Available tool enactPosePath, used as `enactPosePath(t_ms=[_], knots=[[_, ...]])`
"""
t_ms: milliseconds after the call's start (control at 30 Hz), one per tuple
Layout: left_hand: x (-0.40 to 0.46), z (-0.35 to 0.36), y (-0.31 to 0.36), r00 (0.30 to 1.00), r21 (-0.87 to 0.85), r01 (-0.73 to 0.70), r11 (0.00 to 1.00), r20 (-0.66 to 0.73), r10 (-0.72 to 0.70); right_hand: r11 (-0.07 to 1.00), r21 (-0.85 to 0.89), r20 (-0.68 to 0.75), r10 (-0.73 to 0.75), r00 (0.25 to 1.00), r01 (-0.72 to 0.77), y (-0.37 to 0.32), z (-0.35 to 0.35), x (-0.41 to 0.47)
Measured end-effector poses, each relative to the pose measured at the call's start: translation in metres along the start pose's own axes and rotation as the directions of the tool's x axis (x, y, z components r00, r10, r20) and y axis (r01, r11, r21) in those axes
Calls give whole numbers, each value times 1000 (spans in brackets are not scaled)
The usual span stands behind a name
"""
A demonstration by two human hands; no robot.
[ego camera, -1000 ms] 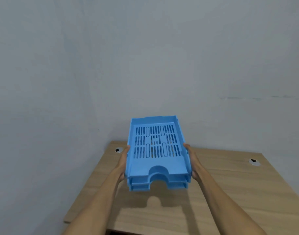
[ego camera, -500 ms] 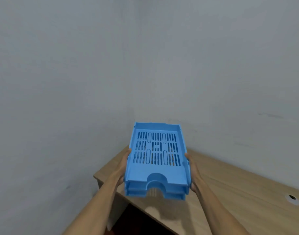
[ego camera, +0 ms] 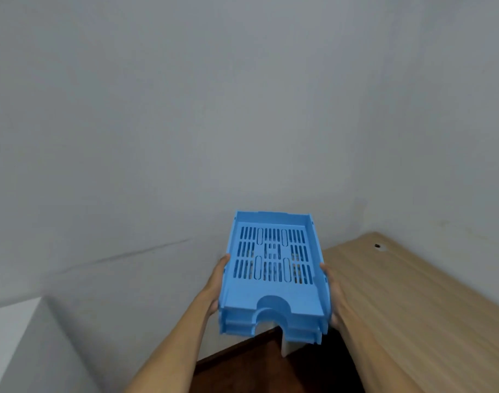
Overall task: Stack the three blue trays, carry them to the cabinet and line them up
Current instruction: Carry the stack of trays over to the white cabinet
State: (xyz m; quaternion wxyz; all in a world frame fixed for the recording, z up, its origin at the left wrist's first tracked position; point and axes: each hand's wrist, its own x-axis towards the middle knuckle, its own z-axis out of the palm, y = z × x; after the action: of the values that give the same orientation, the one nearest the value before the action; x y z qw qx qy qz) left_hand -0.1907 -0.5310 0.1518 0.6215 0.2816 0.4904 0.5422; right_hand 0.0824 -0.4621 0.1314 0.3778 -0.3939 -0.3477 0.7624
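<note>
A stack of blue slotted trays [ego camera: 272,268] hangs in the air in front of me, level, its notched front edge towards me. My left hand [ego camera: 215,285] grips the stack's left side and my right hand [ego camera: 334,296] grips its right side. The fingers under the stack are hidden. The stack is off the wooden table [ego camera: 412,307] and sits to the left of the table's corner, over the floor.
Grey walls fill most of the view and meet in a corner behind the trays. A white flat-topped surface [ego camera: 7,330] shows at the lower left edge. Dark reddish floor [ego camera: 242,364] lies below the trays. The table has a cable hole [ego camera: 378,245].
The view has swung left. The tray stack, held in both hands, has left the tabletop area and now hangs beyond the table's left end. The white surface has come into view.
</note>
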Motion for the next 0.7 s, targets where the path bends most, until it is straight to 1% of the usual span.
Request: enactPosePath(t_ms=[100,233,433,700], knots=[[-50,-53,12,995,-16,-44,999,-86,42,997,-83,83,1,997,6,26,58,-3],[-130,-127,19,981,-37,-81,996,-181,73,981,-192,132,19,991,7,68,141,-26],[-261,-226,27,924,-54,-144,988,-366,114,974,-218,267,113,957,-54,145,263,-67],[-389,-333,16,833,-97,-231,968,-533,145,951,-281,389,238,890,-132,244,384,-101]])
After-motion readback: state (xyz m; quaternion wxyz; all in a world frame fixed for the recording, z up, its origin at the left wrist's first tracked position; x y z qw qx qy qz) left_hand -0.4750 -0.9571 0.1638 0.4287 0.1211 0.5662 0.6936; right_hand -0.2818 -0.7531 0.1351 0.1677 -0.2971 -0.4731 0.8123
